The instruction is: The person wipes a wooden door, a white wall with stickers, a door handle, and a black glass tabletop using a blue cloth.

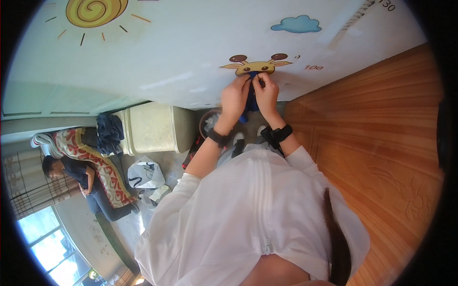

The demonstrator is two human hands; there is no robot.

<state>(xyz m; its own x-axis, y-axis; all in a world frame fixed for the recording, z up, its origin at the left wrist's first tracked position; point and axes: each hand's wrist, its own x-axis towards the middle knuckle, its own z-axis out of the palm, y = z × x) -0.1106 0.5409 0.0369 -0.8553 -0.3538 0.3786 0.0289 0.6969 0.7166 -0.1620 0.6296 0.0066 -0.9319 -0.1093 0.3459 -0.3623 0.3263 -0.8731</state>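
Both of my hands are raised in front of a white wall, close together, pinching the top edge of a dark blue piece of cloth (252, 101). My left hand (234, 99) has its fingertips closed on the cloth's left side. On the other side my right hand (266, 93) pinches it with thumb and fingers. The cloth hangs down between my wrists, and its lower part is partly hidden, so I cannot tell what kind of item it is. Just beyond my fingertips a giraffe sticker (260, 66) shows on the wall. Each wrist wears a black band.
A wooden panelled surface (372, 143) rises close on my right. To the left stand a cream cabinet (155, 127) with dark clothes (109, 133) at its end, a bin (208, 121) and white bags (145, 172) on the floor. Farther left a person (78, 178) sits on a patterned seat (107, 169).
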